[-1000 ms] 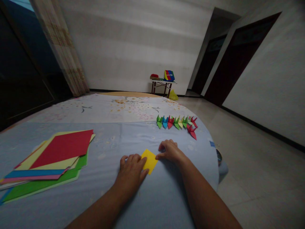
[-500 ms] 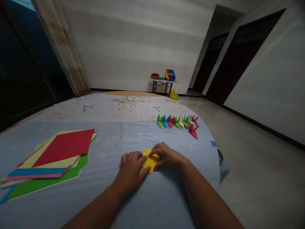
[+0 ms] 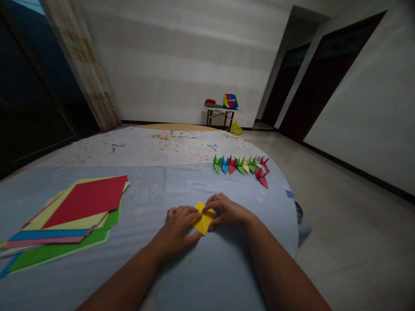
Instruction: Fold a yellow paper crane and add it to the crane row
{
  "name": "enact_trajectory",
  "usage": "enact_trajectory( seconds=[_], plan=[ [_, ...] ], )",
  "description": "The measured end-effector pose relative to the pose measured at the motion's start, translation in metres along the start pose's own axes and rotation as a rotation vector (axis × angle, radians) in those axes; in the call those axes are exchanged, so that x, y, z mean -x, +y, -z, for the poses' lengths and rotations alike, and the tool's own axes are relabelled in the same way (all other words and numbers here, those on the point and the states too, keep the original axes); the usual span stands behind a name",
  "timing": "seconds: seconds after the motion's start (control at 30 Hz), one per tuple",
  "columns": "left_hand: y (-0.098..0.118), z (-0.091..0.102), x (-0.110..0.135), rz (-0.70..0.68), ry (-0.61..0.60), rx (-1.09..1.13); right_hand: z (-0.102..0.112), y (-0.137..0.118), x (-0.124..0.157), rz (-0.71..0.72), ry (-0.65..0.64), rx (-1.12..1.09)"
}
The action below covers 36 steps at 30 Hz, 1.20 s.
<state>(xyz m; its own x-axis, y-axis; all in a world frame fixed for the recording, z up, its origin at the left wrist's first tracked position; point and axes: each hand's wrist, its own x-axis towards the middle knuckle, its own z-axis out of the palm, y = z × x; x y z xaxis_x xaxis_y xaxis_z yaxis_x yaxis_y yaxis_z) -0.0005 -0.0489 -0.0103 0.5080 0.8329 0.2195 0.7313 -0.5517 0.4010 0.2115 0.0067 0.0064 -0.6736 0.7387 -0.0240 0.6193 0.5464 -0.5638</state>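
Note:
A small square of yellow folded origami paper (image 3: pixel 203 223) lies on the blue tablecloth with one corner toward me. My left hand (image 3: pixel 180 224) is at its left side, index fingertip pressing on the paper's upper left and thumb by its lower corner. From the right, my right hand (image 3: pixel 225 211) grips the paper, fingers curled over the upper right and thumb at the lower right edge. Its fingertips partly cover the folds. Beyond the hands stands a row of folded paper cranes (image 3: pixel 232 165) in green, blue, red and pale yellow, with one red crane (image 3: pixel 262 177) nearer me.
To the left lies a stack of coloured paper sheets (image 3: pixel 87 201), red on top. The round table wears a floral tablecloth (image 3: pixel 142 147); its right edge curves down past a blue tag (image 3: pixel 289 194). A small side table (image 3: pixel 223 110) stands by the far wall.
My left hand has shifted slightly; its thumb has slid from on the paper down to the lower corner. The right hand stays in nearly the same place on the yellow paper.

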Motion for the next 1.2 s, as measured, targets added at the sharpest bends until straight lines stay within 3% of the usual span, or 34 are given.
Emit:
enact_trajectory(
  seconds=[0.73, 1.07, 1.2],
  plan=[
    [-0.0078, 0.0003, -0.0011, 0.02, 0.014, 0.069, 0.0004, 0.0068, -0.0007, 0.013, -0.003, -0.002],
    [-0.0028, 0.0033, -0.0029, 0.031, 0.059, -0.057, -0.0047, 0.0011, -0.002, -0.007, 0.067, 0.015],
    [0.0007, 0.0043, -0.0021, 0.08, 0.101, -0.164, -0.0037, -0.0003, -0.0004, -0.009, 0.037, 0.01]
  ],
)
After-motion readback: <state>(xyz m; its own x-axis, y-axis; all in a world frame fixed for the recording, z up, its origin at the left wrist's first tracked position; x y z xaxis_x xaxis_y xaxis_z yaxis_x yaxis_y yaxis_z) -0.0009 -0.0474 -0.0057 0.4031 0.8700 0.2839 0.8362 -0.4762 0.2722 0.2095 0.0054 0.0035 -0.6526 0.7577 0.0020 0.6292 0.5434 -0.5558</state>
